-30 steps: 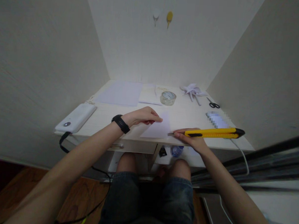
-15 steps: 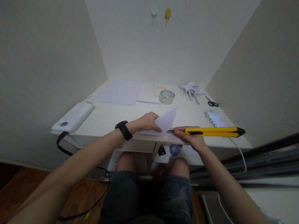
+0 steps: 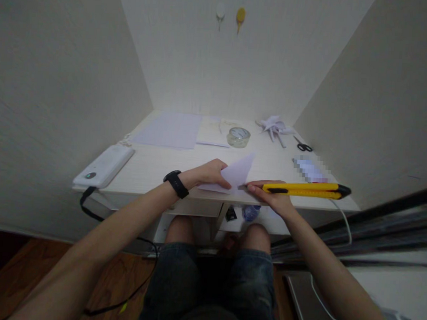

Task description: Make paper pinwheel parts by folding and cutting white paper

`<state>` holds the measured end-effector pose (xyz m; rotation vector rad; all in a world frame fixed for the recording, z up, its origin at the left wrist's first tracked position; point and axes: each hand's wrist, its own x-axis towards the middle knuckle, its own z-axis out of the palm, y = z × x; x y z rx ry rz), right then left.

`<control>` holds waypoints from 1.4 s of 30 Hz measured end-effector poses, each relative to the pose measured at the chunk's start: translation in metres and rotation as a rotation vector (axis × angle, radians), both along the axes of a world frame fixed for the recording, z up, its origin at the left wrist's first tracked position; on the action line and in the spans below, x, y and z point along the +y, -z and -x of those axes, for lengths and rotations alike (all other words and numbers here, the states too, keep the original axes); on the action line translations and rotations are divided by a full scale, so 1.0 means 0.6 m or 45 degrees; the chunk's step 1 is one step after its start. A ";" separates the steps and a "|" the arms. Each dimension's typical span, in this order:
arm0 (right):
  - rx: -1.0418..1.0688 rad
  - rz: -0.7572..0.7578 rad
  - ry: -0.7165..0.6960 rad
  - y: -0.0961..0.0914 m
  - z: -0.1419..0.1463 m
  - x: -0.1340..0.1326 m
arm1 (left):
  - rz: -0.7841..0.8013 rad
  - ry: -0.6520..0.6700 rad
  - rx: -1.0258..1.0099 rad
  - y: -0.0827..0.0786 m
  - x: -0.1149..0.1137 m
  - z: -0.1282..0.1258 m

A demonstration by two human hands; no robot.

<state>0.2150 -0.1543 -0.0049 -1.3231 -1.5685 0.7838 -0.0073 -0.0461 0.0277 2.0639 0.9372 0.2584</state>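
A pale sheet of paper (image 3: 240,171), folded with one flap standing up, lies near the front edge of the white desk (image 3: 155,173). My left hand (image 3: 215,173) grips it from the left, thumb and fingers closed on the paper. From the right, my right hand (image 3: 269,194) holds a yellow utility knife (image 3: 305,189). The knife's dark tip is at the paper's right side, by the fold; whether the blade is inside the fold I cannot tell. Its black butt end points to the right.
Behind my hands are a roll of clear tape (image 3: 238,137), a flat paper sheet (image 3: 168,129) and a folded paper pinwheel-like shape (image 3: 274,127). Scissors (image 3: 303,145) and a blurred phone (image 3: 309,169) lie right. A white power bank (image 3: 104,166) with a black cable sits left.
My right hand and the knife have shifted very slightly, the blade tip a little to the right. My left hand keeps its hold on the paper.
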 end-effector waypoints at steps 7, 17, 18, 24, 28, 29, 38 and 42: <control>0.031 0.065 0.012 0.005 -0.004 0.005 | 0.039 0.092 -0.016 -0.004 0.005 -0.001; 0.255 0.101 -0.005 0.013 0.012 -0.008 | -0.004 0.047 -0.059 0.005 0.002 -0.004; 0.358 0.135 -0.025 0.017 0.017 -0.006 | -0.009 0.038 -0.058 0.006 0.002 -0.004; 0.670 0.194 -0.070 0.026 0.030 0.012 | -0.029 0.055 -0.099 0.008 0.001 -0.002; 0.490 0.169 -0.003 0.024 0.014 0.015 | -0.035 0.073 -0.090 0.010 0.001 0.001; 0.408 0.158 0.004 0.023 0.010 0.014 | -0.028 0.074 -0.091 0.011 0.002 0.001; 0.073 0.095 0.060 0.005 0.015 0.000 | -0.054 0.075 -0.083 0.017 0.007 0.001; 0.022 0.099 0.075 0.003 0.015 0.000 | -0.066 0.100 -0.092 0.014 0.006 0.001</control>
